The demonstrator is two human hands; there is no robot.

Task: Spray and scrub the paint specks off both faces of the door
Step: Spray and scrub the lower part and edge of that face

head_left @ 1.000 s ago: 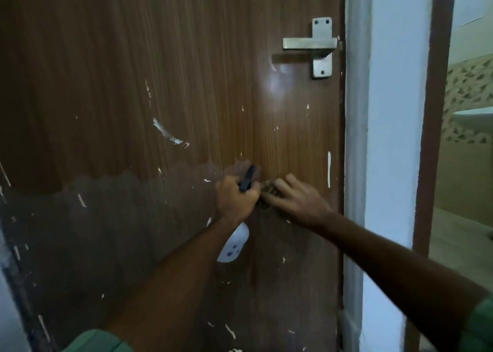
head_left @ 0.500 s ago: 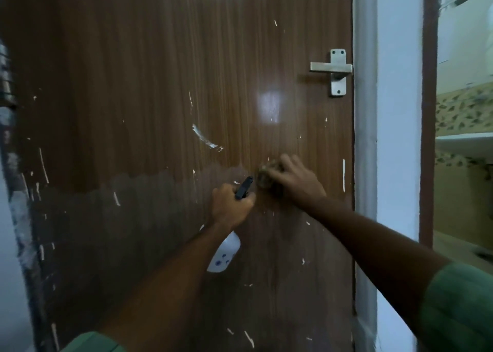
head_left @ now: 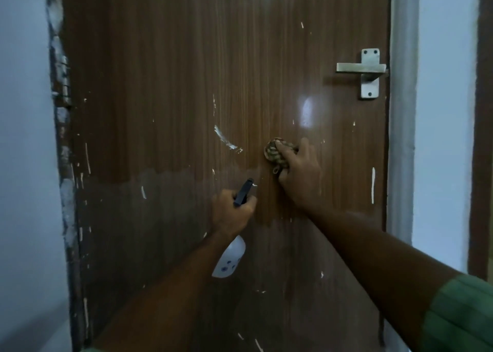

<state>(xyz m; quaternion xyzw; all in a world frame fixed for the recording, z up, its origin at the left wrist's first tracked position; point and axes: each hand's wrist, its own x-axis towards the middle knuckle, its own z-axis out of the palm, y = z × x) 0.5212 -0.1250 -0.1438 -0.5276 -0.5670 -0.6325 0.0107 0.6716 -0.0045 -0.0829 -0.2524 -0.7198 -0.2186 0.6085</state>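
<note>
Head view, listed near to far. Two forearms reach up from the bottom edge; a green sleeve (head_left: 461, 314) covers the right arm at the lower right corner.

Left hand (head_left: 231, 213): fingers wrapped round the neck of a spray bottle (head_left: 230, 258). White body with blue dots hangs below the wrist; black nozzle points up and right, close to the door, contact not discernible.

Right hand (head_left: 300, 175): fingers curled over a bunched brown patterned scrub pad (head_left: 277, 151), pressing it against the door right of centre, at mid height.

Door (head_left: 170, 85): brown wood-grain laminate, upright, filling most of the view. Upper half glossy with a pale light reflection; lower half duller and greyer, the boundary running unevenly across just below the pad. White paint specks (head_left: 373, 185) scattered over the face: a curved smear left of the pad, a vertical streak near the right edge, short dashes along the left edge and toward the bottom. Metal latch (head_left: 366, 71) at the upper right edge.

Door frame (head_left: 401, 138): pale, beside the right edge. Chipped, paint-flecked left door edge with a hinge (head_left: 64, 82).

Change from half a second earlier: the right hand with the pad sits higher and further from the left hand; the wider view now takes in the door's left edge and the wall (head_left: 24, 165) beside it.
</note>
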